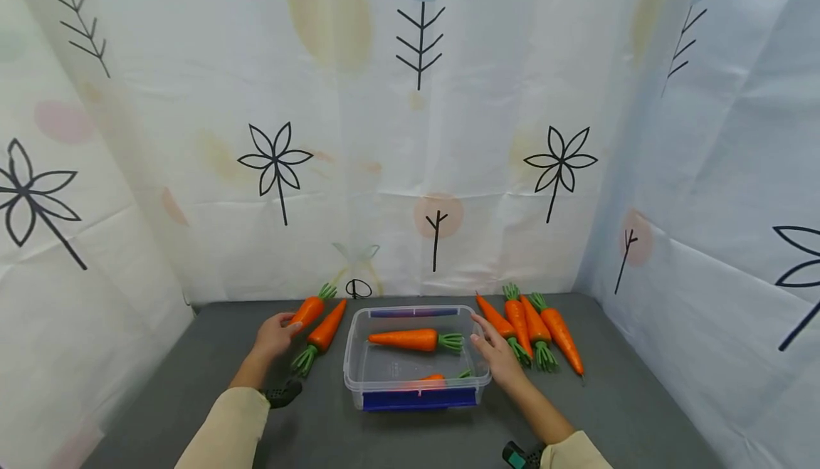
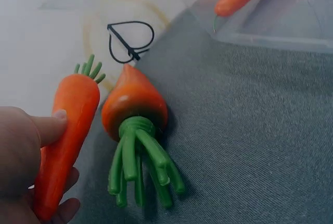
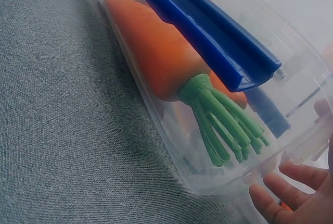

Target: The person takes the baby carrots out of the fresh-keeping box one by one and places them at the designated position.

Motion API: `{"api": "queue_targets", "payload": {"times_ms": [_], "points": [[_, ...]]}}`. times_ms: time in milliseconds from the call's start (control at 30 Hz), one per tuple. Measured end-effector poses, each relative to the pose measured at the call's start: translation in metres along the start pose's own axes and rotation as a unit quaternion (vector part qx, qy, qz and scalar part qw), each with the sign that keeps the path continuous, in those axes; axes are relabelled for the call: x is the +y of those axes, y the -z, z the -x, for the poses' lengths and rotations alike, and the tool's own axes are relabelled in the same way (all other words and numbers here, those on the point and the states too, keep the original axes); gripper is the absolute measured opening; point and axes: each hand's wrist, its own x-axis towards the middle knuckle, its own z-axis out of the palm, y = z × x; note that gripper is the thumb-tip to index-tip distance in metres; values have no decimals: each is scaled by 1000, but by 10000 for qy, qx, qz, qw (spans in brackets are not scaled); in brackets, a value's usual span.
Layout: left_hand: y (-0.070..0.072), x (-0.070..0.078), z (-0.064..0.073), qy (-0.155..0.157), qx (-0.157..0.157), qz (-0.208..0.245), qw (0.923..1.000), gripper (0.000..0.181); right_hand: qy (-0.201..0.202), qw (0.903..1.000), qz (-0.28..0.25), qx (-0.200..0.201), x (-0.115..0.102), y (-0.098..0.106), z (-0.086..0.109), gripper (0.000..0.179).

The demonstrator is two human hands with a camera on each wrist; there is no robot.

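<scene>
Handling the held carrot (image 1: 307, 311): probably light and stiff, likely moulded plastic or foam by its even, glossy look; breakage seems unlikely, though the smooth skin may slip or twist
Where to take it: round the broad orange body, thumb against fingers; its green top (image 1: 328, 291) looks thin, perhaps bendy, a poorer hold
Held carrot's place: left of the clear container (image 1: 348, 359), green end pointing away from the person; whether it hangs clear of the surface, I cannot tell
Left grip (image 1: 272, 337): curled round the held carrot, thumb on its orange side
Loose carrot (image 1: 327, 328): lying just right of the held one, green end toward the person
Clear container's handling: see-through, thin-walled, seemingly light enough to slide if nudged; best steadied by its rim
Right grip (image 1: 498, 356): fingers spread at the container's right rim, seemingly touching it, holding no carrot
Inside the container: a middle carrot (image 1: 403, 339) lying crosswise, green end right, and a near carrot (image 1: 433, 378) by the front wall, partly hidden
Blue clasp (image 1: 384, 401): on the front wall
Carrot cluster (image 1: 537, 327): four lying close together right of the container, pointing different ways
Desk (image 1: 307, 440): dark grey, woven-looking up close, probably giving some drag
Room: pale sheets (image 1: 397, 241) printed with flowers and twigs, hanging behind and on both sides
</scene>
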Motion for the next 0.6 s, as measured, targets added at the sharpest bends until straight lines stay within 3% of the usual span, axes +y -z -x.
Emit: {"api": "queue_targets", "payload": {"times_ms": [200, 600], "points": [[-4, -4, -2, 213, 39, -395, 9990, 45, -67, 10000, -29, 5, 0, 0, 1, 49], [-12, -13, 7, 336, 31, -348, 9988, 42, -63, 9998, 140, 85, -1, -1, 1, 47]]}}
